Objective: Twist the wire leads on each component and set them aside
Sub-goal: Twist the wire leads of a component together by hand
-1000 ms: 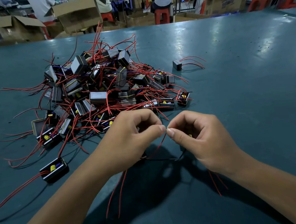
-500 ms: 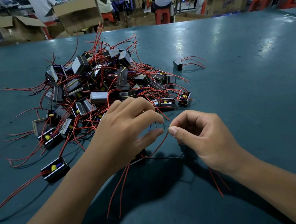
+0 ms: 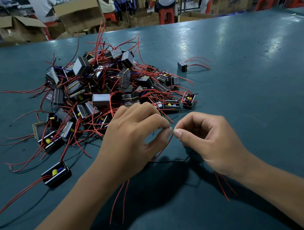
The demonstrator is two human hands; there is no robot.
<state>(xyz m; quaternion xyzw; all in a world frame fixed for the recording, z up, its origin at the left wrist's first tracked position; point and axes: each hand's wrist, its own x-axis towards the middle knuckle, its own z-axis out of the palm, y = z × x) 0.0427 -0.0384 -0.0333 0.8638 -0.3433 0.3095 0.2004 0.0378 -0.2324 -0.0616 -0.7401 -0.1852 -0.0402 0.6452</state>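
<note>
Both hands work low over the dull teal, faintly glossy surface [image 3: 247,90], just in front of the heap. Left hand [image 3: 131,139] has thumb and forefinger closed in a pinch on the tip of a thin red insulated wire lead [image 3: 166,146]; right hand [image 3: 209,139] pinches the same spot from the other side, its other fingers curled in. Fingertips nearly touch, so the twist looks to be made right at the lead ends. The component those leads belong to is mostly hidden under the left palm; can't tell its pose. A thin black wire [image 3: 170,161] lies on the surface between the wrists, and more red leads trail out towards the camera. Handling, my read: leads are light, springy, smooth-jacketed, so they'll slip and unwind unless pinched close to the tips; hold them there, not mid-span. Bodies are small, rigid, boxy, light enough to get dragged by their own wires. The tangled pile of small black box components with red leads [image 3: 99,94] sits well behind the left hand; some show open faces with yellow cylindrical parts, others grey taped sides. Expect snags when pulling one out. One small dark box component with red leads [image 3: 182,66] lies apart to the right of the pile, likely the set-aside spot. Another open black component with a yellow part [image 3: 56,173] lies alone near the left forearm.
</note>
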